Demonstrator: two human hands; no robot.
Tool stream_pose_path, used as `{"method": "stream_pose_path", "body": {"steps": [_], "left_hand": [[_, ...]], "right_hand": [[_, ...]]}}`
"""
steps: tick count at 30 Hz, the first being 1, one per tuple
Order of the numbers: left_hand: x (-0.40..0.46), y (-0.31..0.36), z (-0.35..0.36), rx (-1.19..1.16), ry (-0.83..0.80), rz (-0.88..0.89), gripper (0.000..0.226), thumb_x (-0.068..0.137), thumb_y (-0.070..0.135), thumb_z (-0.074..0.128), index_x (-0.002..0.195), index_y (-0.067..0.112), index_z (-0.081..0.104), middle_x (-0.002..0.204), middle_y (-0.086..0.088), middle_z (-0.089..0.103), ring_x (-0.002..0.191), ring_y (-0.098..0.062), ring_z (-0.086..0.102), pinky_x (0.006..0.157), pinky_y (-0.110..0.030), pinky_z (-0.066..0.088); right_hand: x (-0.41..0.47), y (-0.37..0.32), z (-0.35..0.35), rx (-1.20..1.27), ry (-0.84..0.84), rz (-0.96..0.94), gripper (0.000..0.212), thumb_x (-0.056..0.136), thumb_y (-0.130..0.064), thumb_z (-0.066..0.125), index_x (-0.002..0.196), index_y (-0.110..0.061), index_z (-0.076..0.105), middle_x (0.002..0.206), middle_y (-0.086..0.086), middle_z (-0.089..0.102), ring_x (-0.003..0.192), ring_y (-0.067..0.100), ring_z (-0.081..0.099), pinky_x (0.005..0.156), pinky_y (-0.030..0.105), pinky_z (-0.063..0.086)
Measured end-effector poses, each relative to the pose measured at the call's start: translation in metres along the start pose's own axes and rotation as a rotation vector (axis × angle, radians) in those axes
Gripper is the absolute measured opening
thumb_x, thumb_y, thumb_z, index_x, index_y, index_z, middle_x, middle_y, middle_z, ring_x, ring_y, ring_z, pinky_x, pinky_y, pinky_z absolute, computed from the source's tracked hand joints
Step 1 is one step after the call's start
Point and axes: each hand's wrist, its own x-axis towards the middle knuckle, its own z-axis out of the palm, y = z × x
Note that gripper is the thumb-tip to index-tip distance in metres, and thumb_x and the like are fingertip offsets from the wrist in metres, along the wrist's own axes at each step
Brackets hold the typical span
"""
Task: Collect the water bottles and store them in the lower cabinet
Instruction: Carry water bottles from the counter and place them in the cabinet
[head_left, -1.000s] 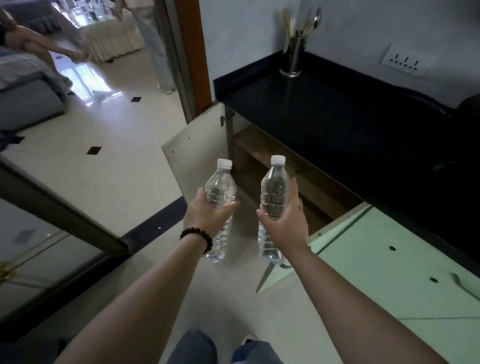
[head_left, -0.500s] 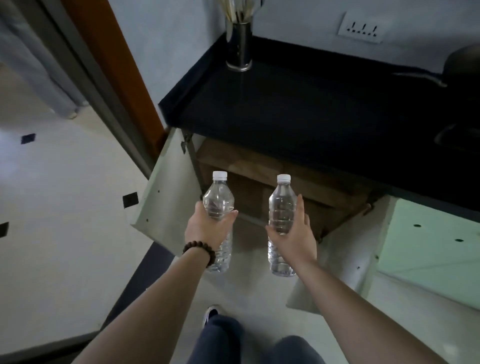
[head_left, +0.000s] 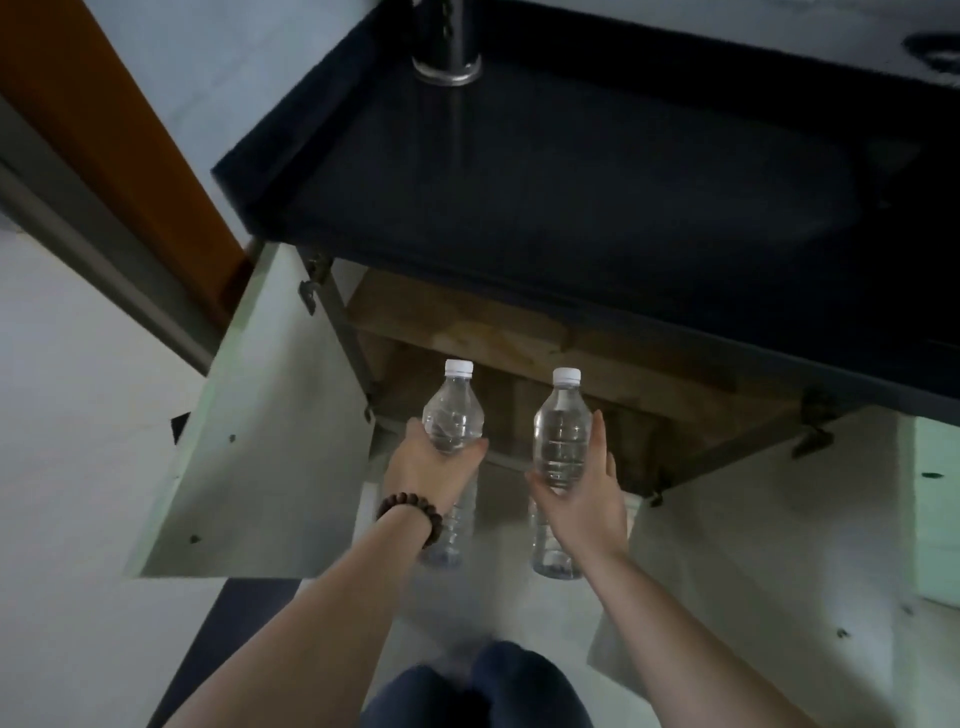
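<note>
Before the open lower cabinet (head_left: 519, 395), our left hand (head_left: 431, 470) and right hand (head_left: 582, 499) each clasp an upright water bottle (head_left: 453, 415) (head_left: 561, 431) mid-body, where thin, probably slippery plastic would flex.

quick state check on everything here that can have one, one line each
left bottle: capped, upright, held
right bottle: capped, upright, held
left hand: gripping left bottle
right hand: gripping right bottle
left cabinet door: swung open
right cabinet door: swung open

metal cup (head_left: 447, 49): top chopped off by the frame edge
cabinet interior (head_left: 545, 410): too dark to make out
knees (head_left: 478, 686): blurry, cropped at bottom
</note>
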Motion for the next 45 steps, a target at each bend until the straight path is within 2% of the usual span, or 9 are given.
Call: {"method": "stream_pose_path", "body": {"steps": [10, 14, 18, 21, 25, 30, 37, 40, 45], "left_hand": [[0.189, 0.015, 0.095, -0.320, -0.114, 0.099, 0.074, 0.065, 0.055, 0.078, 0.125, 0.021, 0.052, 0.115, 0.003, 0.062, 0.100, -0.018, 0.062, 0.090, -0.036, 0.051], [0.234, 0.044, 0.103, -0.160, -0.181, 0.218, 0.072, 0.073, 0.040, 0.079, 0.130, 0.013, 0.045, 0.107, 0.000, 0.058, 0.092, -0.017, 0.058, 0.073, -0.028, 0.048], [0.256, 0.058, 0.119, 0.011, -0.138, 0.347, 0.068, 0.082, 0.039, 0.071, 0.133, 0.011, 0.037, 0.117, -0.005, 0.055, 0.111, -0.025, 0.056, 0.091, -0.034, 0.047], [0.270, 0.060, 0.128, 0.040, -0.056, 0.373, 0.074, 0.081, 0.045, 0.069, 0.137, 0.008, 0.037, 0.128, -0.009, 0.054, 0.113, -0.026, 0.057, 0.088, -0.030, 0.046], [0.278, 0.064, 0.131, 0.153, -0.043, 0.600, 0.029, 0.092, 0.031, 0.058, 0.108, 0.008, 0.065, 0.107, -0.011, 0.067, 0.101, -0.026, 0.062, 0.087, -0.035, 0.050], [0.292, 0.072, 0.137, 0.277, -0.006, 0.648, 0.027, 0.091, 0.034, 0.058, 0.099, 0.010, 0.067, 0.103, -0.010, 0.068, 0.099, -0.026, 0.064, 0.088, -0.036, 0.052], [0.284, 0.055, 0.132, 0.193, 0.098, 0.816, 0.049, 0.088, 0.040, 0.061, 0.130, 0.018, 0.051, 0.137, -0.008, 0.046, 0.129, -0.025, 0.041, 0.098, -0.031, 0.040], [0.276, 0.016, 0.127, 0.344, 0.106, 0.982, 0.068, 0.083, 0.050, 0.059, 0.143, 0.031, 0.034, 0.155, -0.001, 0.024, 0.145, -0.024, 0.013, 0.117, -0.043, 0.021], [0.269, -0.022, 0.143, 0.579, -0.032, 1.036, 0.092, 0.079, 0.048, 0.067, 0.150, 0.040, 0.009, 0.161, 0.009, -0.003, 0.147, -0.021, -0.007, 0.119, -0.042, 0.011]], "right_hand": [[0.173, 0.043, 0.107, 0.314, 0.121, -0.144, 0.101, 0.075, -0.037, 0.075, 0.149, -0.036, 0.006, 0.131, -0.002, 0.057, 0.114, 0.018, 0.058, 0.095, 0.042, 0.049], [0.236, 0.036, 0.117, 0.345, 0.087, -0.122, 0.071, 0.083, -0.044, 0.065, 0.142, -0.037, 0.027, 0.114, -0.008, 0.059, 0.103, 0.017, 0.059, 0.084, 0.036, 0.046], [0.275, 0.037, 0.124, 0.334, 0.060, -0.123, 0.044, 0.087, -0.046, 0.059, 0.127, -0.036, 0.045, 0.090, -0.014, 0.058, 0.076, 0.005, 0.055, 0.063, 0.025, 0.039], [0.297, 0.037, 0.132, 0.341, 0.064, -0.066, 0.036, 0.088, -0.045, 0.056, 0.122, -0.036, 0.050, 0.098, -0.003, 0.063, 0.081, 0.015, 0.057, 0.073, 0.031, 0.045], [0.317, 0.034, 0.138, 0.359, 0.150, 0.024, 0.039, 0.086, -0.057, 0.048, 0.116, -0.033, 0.053, 0.108, 0.005, 0.063, 0.098, 0.028, 0.060, 0.092, 0.048, 0.048], [0.327, 0.024, 0.135, 0.284, 0.215, 0.045, 0.042, 0.091, -0.061, 0.034, 0.114, -0.030, 0.053, 0.105, 0.002, 0.060, 0.094, 0.027, 0.058, 0.081, 0.035, 0.043], [0.311, 0.036, 0.123, 0.317, 0.029, -0.069, 0.059, 0.081, -0.059, 0.054, 0.135, -0.035, 0.044, 0.131, 0.005, 0.055, 0.107, 0.023, 0.058, 0.084, 0.033, 0.048], [0.290, 0.050, 0.126, 0.116, 0.049, -0.277, 0.077, 0.081, -0.060, 0.055, 0.145, -0.043, 0.016, 0.154, -0.002, 0.026, 0.133, 0.023, 0.039, 0.105, 0.042, 0.038], [0.274, 0.067, 0.133, 0.005, 0.074, -0.371, 0.085, 0.079, -0.049, 0.064, 0.145, -0.047, 0.010, 0.159, -0.011, -0.005, 0.141, 0.027, 0.026, 0.109, 0.046, 0.034]]}}
